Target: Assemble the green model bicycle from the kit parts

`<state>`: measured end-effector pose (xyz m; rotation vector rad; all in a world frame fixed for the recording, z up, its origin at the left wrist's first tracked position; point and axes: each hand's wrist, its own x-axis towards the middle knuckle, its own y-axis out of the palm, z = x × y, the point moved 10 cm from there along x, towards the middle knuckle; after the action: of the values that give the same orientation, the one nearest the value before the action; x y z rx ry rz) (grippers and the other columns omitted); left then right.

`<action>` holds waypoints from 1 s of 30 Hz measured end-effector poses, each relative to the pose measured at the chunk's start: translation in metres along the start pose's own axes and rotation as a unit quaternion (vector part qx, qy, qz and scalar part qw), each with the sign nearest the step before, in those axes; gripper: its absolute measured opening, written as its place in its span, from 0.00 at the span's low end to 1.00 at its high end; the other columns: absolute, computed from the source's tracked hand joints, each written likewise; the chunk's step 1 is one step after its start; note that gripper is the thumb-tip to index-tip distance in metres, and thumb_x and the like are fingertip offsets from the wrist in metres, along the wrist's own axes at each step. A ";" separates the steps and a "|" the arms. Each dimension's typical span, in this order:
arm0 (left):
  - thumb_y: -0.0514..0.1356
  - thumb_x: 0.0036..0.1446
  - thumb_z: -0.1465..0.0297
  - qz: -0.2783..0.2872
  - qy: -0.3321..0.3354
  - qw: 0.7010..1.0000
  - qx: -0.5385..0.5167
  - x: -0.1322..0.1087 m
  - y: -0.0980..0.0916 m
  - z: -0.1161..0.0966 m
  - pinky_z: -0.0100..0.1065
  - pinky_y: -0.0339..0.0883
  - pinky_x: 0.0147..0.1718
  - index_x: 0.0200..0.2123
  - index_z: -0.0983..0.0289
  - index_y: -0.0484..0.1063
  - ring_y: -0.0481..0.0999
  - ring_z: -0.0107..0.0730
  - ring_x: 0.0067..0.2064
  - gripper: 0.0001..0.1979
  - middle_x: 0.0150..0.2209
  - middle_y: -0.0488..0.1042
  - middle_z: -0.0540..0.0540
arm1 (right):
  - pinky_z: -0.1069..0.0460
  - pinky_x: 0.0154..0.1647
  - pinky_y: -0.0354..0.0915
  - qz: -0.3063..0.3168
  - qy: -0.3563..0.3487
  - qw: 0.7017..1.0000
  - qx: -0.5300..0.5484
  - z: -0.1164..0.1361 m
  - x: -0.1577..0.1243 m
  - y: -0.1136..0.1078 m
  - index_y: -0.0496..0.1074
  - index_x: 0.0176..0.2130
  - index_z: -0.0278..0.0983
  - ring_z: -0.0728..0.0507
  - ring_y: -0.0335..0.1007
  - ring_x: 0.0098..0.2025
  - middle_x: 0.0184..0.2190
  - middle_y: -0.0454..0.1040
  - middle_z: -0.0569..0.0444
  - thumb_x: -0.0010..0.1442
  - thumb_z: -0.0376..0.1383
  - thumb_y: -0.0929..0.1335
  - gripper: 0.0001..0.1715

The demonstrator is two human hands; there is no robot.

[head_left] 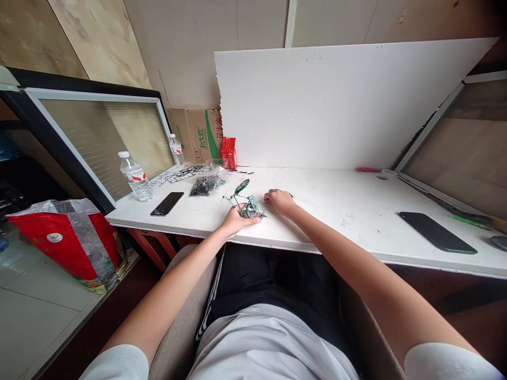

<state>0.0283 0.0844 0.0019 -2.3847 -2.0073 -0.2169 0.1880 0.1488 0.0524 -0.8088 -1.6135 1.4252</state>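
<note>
While left hand [236, 217] grips green toy bike [249, 206] by wheel on white table [336, 211], right hand [279, 201] rests just beside wheel, fingers curled; cannot tell if holding anything. Bike stretches away-left from left fingertips. Left hand nearer.

The table [336, 211] has a white, matt top, smooth but scuffed. At its near edge the toy bicycle [249, 205] looks like thin metal wire with a glossy green coat. On the table's left part the phone [167, 203] shows a glossy black glass face, the water bottle [135, 177] is clear, shiny plastic, and the bag [206, 182] is crinkled clear film. Along the table's back edge the board [348, 105] looks like white foam, matt and faintly pitted, beside a plain brown cardboard box [198, 134]. Left of the table the sack [67, 237] is glossy red plastic with shiny tape.
</note>
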 end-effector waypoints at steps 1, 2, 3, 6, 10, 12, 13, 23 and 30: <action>0.85 0.34 0.66 0.003 0.000 1.000 -0.004 0.000 0.001 0.000 0.46 0.73 0.58 0.50 0.65 0.80 0.84 0.42 0.49 0.37 0.48 0.85 0.60 | 0.51 0.41 0.65 0.005 -0.013 1.000 -0.011 0.002 0.001 0.000 0.81 0.49 0.37 0.38 0.77 0.51 0.53 0.81 0.41 0.75 0.32 0.64 0.16; 0.85 0.34 0.66 0.005 0.001 1.000 -0.008 0.000 0.001 0.000 0.46 0.73 0.59 0.50 0.65 0.80 0.84 0.42 0.49 0.37 0.49 0.85 0.60 | 0.51 0.41 0.65 0.008 -0.025 0.999 -0.021 0.004 0.001 0.000 0.81 0.50 0.36 0.38 0.77 0.51 0.53 0.81 0.41 0.75 0.32 0.64 0.15; 0.85 0.34 0.66 0.007 0.001 1.000 -0.010 0.000 0.001 0.000 0.46 0.73 0.59 0.50 0.65 0.80 0.84 0.42 0.49 0.37 0.49 0.85 0.60 | 0.50 0.41 0.66 0.010 -0.036 0.999 -0.031 0.006 0.002 0.000 0.80 0.50 0.36 0.38 0.76 0.51 0.53 0.80 0.41 0.75 0.32 0.63 0.15; 0.85 0.34 0.66 0.001 -0.003 1.000 -0.008 0.000 0.000 0.001 0.46 0.73 0.59 0.49 0.65 0.80 0.84 0.42 0.49 0.37 0.49 0.85 0.60 | 0.49 0.44 0.68 0.020 -0.060 0.996 -0.060 0.012 0.003 0.002 0.79 0.51 0.34 0.36 0.75 0.53 0.53 0.79 0.37 0.75 0.30 0.62 0.17; 0.85 0.34 0.66 -0.003 -0.010 1.000 -0.007 0.001 -0.001 0.004 0.46 0.74 0.59 0.49 0.65 0.80 0.84 0.43 0.48 0.37 0.48 0.85 0.60 | 0.46 0.47 0.69 0.022 -0.075 0.994 -0.080 0.021 0.007 0.005 0.78 0.51 0.31 0.32 0.72 0.57 0.54 0.78 0.32 0.72 0.26 0.61 0.18; 0.85 0.34 0.66 0.005 -0.010 1.000 -0.012 0.001 0.000 0.004 0.47 0.74 0.59 0.49 0.65 0.80 0.84 0.43 0.48 0.37 0.48 0.85 0.60 | 0.45 0.47 0.69 0.018 -0.078 0.994 -0.079 0.023 0.009 0.006 0.77 0.51 0.31 0.31 0.72 0.57 0.53 0.78 0.32 0.71 0.25 0.61 0.18; 0.85 0.34 0.66 0.008 -0.011 1.000 -0.016 0.000 0.001 0.004 0.47 0.74 0.59 0.49 0.65 0.80 0.84 0.42 0.48 0.37 0.48 0.85 0.60 | 0.45 0.47 0.69 0.015 -0.080 0.994 -0.075 0.023 0.010 0.005 0.77 0.50 0.32 0.32 0.72 0.57 0.52 0.79 0.32 0.70 0.24 0.62 0.17; 0.85 0.30 0.72 0.001 -0.046 0.995 -0.093 -0.003 0.005 0.003 0.50 0.73 0.61 0.48 0.66 0.77 0.84 0.41 0.46 0.39 0.43 0.85 0.58 | 0.47 0.45 0.69 -0.090 -0.059 0.992 0.073 0.022 -0.021 -0.026 0.68 0.52 0.36 0.39 0.73 0.47 0.50 0.77 0.40 0.79 0.35 0.56 0.15; 0.85 0.29 0.73 -0.026 -0.032 0.994 -0.097 -0.001 -0.001 0.002 0.46 0.73 0.58 0.47 0.66 0.79 0.82 0.36 0.43 0.38 0.41 0.84 0.55 | 0.47 0.43 0.69 -0.203 -0.071 0.911 0.352 0.046 -0.077 -0.040 0.68 0.47 0.41 0.40 0.71 0.44 0.43 0.74 0.47 0.79 0.49 0.59 0.17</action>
<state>0.0270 0.0835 -0.0007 -2.4816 -2.1718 -0.3582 0.1848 0.0546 0.0789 0.0505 -1.1300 1.6078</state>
